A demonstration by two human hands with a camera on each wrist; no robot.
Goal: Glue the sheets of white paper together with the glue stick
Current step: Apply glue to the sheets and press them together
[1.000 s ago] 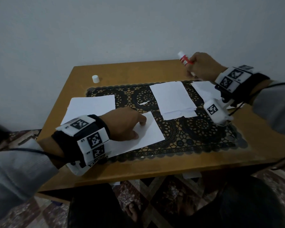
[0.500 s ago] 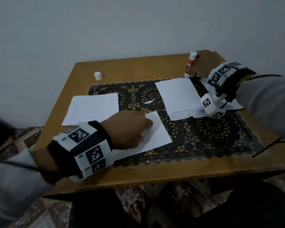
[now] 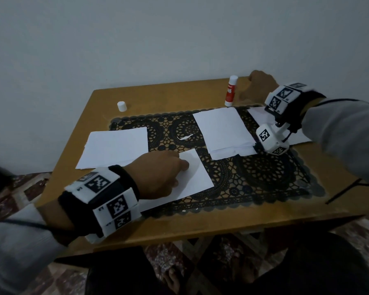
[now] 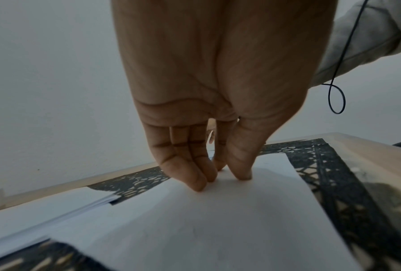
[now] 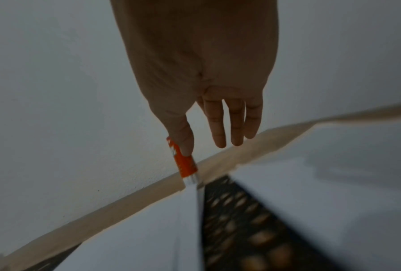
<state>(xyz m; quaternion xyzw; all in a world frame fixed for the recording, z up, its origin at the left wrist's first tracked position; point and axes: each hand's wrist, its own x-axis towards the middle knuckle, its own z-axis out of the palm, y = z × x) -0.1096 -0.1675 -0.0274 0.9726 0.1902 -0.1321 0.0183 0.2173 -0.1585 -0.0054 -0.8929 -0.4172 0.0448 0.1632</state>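
The red-and-white glue stick point(image 3: 231, 90) point(image 5: 183, 165) stands upright, uncapped, on the table near its back edge. My right hand point(image 3: 258, 81) point(image 5: 206, 146) hovers just right of it with its fingers relaxed, holding nothing. The fingertips and thumb of my left hand point(image 3: 184, 167) point(image 4: 220, 176) press down on the nearest white sheet point(image 3: 198, 177) point(image 4: 218, 220), which lies on the black lace mat point(image 3: 264, 177). Another sheet point(image 3: 115, 147) lies to the left, a stack of sheets point(image 3: 219, 128) sits mid-mat, and one more sheet point(image 3: 258, 116) lies under my right wrist.
The glue stick's white cap point(image 3: 121, 106) stands at the back left of the wooden table point(image 3: 179, 226). A small torn paper scrap point(image 3: 185, 137) lies on the mat between the sheets. A wall runs close behind the table.
My right hand brought the glue stick down, stood it upright at the back of the table and let go, shifting right. My left hand stayed on the near sheet.
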